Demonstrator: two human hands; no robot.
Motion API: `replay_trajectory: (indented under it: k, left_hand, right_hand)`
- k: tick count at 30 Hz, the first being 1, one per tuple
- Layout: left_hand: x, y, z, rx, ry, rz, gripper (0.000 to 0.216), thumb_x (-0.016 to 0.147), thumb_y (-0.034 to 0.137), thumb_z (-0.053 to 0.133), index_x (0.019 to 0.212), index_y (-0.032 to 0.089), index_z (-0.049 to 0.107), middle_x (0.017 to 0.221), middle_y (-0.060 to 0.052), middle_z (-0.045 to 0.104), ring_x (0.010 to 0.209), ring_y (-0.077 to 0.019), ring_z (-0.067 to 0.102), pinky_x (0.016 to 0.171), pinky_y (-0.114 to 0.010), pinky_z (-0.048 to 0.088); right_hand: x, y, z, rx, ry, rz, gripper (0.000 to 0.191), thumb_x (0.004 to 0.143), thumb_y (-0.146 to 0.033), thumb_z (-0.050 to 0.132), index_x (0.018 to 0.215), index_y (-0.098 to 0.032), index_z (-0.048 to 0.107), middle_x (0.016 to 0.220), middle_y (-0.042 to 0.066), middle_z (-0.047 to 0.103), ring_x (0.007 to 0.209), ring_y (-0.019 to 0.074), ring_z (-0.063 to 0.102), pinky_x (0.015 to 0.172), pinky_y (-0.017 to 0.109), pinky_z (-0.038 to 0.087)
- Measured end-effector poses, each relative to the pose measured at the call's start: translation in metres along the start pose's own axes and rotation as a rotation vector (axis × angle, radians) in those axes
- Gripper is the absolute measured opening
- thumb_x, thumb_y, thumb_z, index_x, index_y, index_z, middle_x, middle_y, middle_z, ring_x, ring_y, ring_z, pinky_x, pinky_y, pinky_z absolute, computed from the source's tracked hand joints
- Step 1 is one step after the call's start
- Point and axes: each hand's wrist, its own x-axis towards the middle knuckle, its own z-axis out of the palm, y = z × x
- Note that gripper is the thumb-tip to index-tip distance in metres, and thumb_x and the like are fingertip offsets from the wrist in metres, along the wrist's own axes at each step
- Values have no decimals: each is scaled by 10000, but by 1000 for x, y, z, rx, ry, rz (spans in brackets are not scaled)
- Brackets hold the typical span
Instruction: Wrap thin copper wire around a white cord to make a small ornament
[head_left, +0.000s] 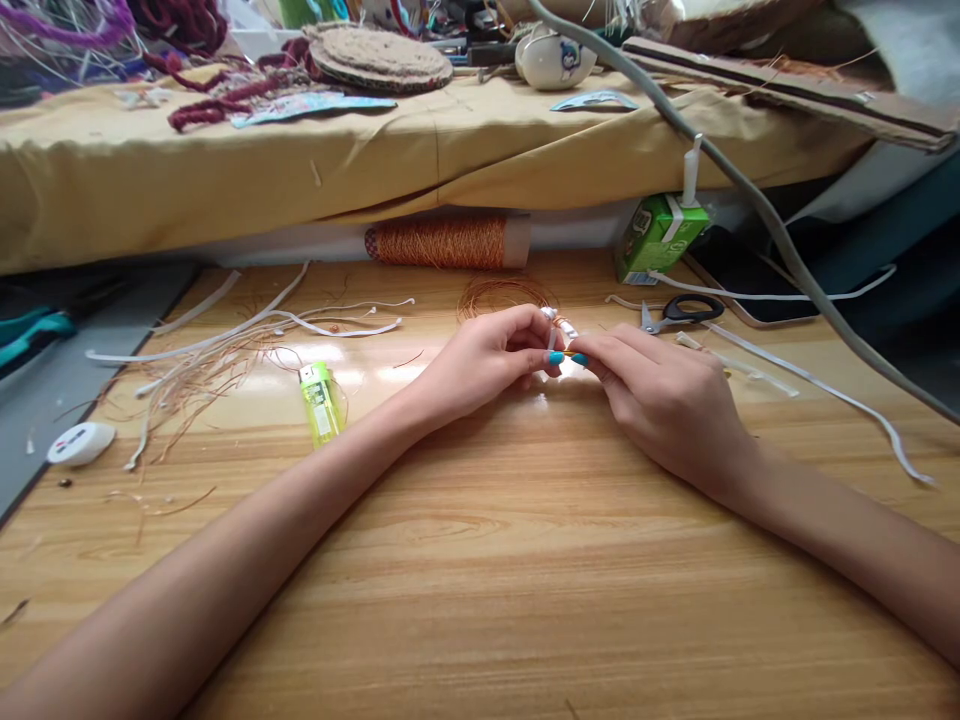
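My left hand and my right hand meet at the middle of a wooden table. Both pinch a small white strip wound with orange-copper thread, fingertips touching. The left fingers curl round the strip's upper end. The right thumb and forefinger press its lower end. A loose coil of copper thread lies just behind the hands. A large spool of the same thread lies on its side further back.
A yellow-green lighter lies left of my left hand, beside scattered white strips and thread offcuts. Scissors, a green drink carton and a grey cable are at the right. A cloth-covered shelf holds yarn behind.
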Motion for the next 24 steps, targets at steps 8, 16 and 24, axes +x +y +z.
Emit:
replay_trajectory:
  k: [8, 16, 24]
  left_hand:
    - [0, 0, 0, 9, 21, -12, 77, 703, 177, 537, 715, 121, 484, 657, -1, 565, 579, -63, 520, 504, -178, 386]
    - [-1, 4, 0, -1, 51, -31, 116, 699, 206, 556, 701, 122, 476, 636, -2, 573, 532, -57, 510, 490, -181, 384]
    - [-1, 1, -1, 28, 33, -16, 143, 719, 251, 538, 729, 119, 486, 636, -1, 575, 481, -36, 472, 485, -173, 378]
  right_hand:
    - [1, -2, -1, -29, -34, -3, 193, 825, -241, 383, 866, -150, 548, 715, 24, 564, 547, 93, 484, 485, 216, 311]
    - [0, -1, 2, 115, -16, 36, 208, 835, -221, 354, 972, -164, 499, 848, 45, 595, 670, 116, 545, 548, 224, 376]
    - [0, -1, 1, -3, -22, -8, 210, 827, -211, 374, 904, -147, 558, 766, 33, 626, 595, 106, 538, 524, 217, 344]
